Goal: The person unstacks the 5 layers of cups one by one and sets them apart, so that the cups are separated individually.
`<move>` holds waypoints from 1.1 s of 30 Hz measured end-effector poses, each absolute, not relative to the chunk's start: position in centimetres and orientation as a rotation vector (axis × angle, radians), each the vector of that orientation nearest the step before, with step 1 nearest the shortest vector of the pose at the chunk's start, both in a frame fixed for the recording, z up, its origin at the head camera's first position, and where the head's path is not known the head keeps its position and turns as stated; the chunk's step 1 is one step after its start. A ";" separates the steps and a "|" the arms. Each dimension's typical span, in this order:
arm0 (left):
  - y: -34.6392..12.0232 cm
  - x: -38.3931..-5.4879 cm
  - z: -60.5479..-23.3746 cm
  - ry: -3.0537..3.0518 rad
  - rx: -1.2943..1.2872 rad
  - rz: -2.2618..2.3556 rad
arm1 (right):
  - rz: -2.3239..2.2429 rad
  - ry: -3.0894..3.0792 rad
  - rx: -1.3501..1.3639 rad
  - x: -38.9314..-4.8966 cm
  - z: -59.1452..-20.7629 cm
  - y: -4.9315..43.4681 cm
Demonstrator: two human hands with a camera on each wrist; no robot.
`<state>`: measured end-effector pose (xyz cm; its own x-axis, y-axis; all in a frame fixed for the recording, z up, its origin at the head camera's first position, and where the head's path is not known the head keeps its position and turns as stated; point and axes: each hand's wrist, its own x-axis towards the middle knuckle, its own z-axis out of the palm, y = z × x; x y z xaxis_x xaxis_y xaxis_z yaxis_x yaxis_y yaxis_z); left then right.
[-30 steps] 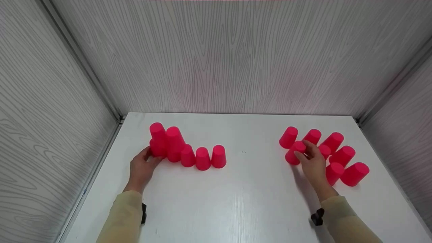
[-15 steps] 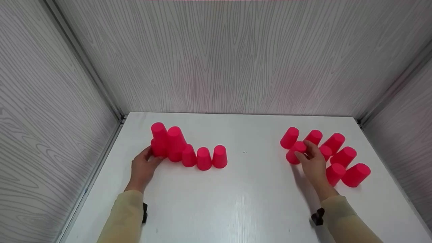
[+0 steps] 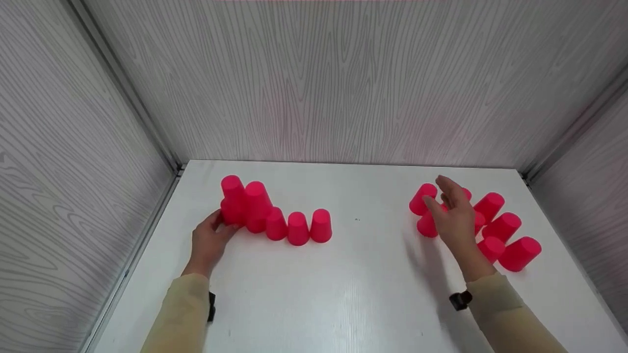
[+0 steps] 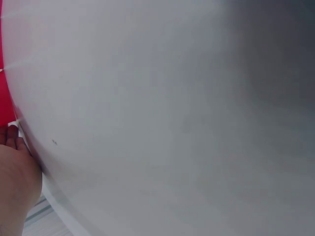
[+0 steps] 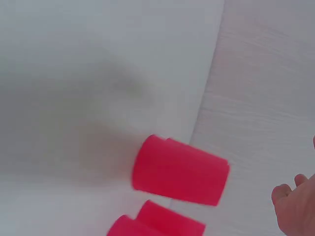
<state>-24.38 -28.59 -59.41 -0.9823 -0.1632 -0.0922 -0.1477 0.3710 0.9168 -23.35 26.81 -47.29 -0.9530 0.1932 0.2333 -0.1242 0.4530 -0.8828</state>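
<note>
My left hand (image 3: pixel 208 245) holds the lower red cup (image 3: pixel 230 213) at the left end of a row, thumb and fingers on its sides. Above it stands another red cup (image 3: pixel 232 187). Beside these rises a taller red shape (image 3: pixel 257 206), seemingly cups one over another. In the left wrist view, the fingers (image 4: pixel 11 135) reach the red cups at the edge. My right hand (image 3: pixel 456 220) hovers over the right-hand cluster, fingers spread and holding nothing. Just below it is an upside-down red cup (image 3: pixel 426 225), partly hidden by the hand.
More upside-down cups, including one red cup (image 3: pixel 321 225), continue the left row. Several others stand at the right, such as a cup (image 3: pixel 519 253) at the near end. A grey wood-grain wall (image 3: pixel 314 88) closes off the back of the white table (image 3: pixel 314 294).
My right hand has let go of the near-left cup of the right cluster and lifted up, fingers opening. The left hand stays at its cup.
</note>
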 end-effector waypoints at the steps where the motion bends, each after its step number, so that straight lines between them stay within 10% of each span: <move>1: -28.6 -24.4 -59.4 -2.588 0.294 -1.727 | 1.507 -2.380 -0.001 -23.5 -46.8 25.8; 14: -29.2 -24.6 -59.8 -2.605 0.292 -1.692 | 1.692 -2.404 0.475 -26.3 -44.2 8.4; 33: -28.7 -24.5 -59.6 -2.592 0.268 -1.686 | 1.984 -2.601 0.331 -27.5 -47.2 -5.9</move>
<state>-24.52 -28.69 -59.60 -0.9844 -0.1647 -0.0617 -0.1232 0.3952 0.9103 -27.52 -5.95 -47.22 -0.9692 -0.2461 0.0055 -0.0704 0.2556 -0.9642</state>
